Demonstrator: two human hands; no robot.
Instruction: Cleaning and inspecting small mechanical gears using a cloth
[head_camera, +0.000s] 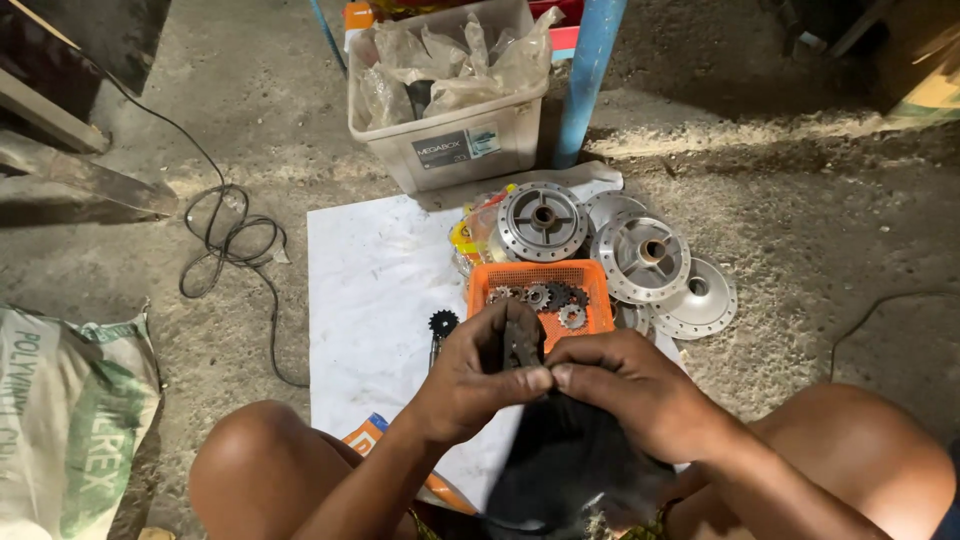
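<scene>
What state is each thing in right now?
Left hand: gripping a dark metal part.
Right hand: pinching the dark cloth against that part.
Orange basket: holds small sprockets.
Black sprocket: lying loose on the white sheet.
Hub plates: piled on the floor.
Plastic bin: open, stuffed with clear bags.

Sprockets (545, 296) lie in a basket (592, 318) on the sheet (375, 290), hubs (640, 256) right, bin (455, 140) behind

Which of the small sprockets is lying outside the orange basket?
The black sprocket on the white sheet, just left of the orange basket; the others sit inside it.
</scene>
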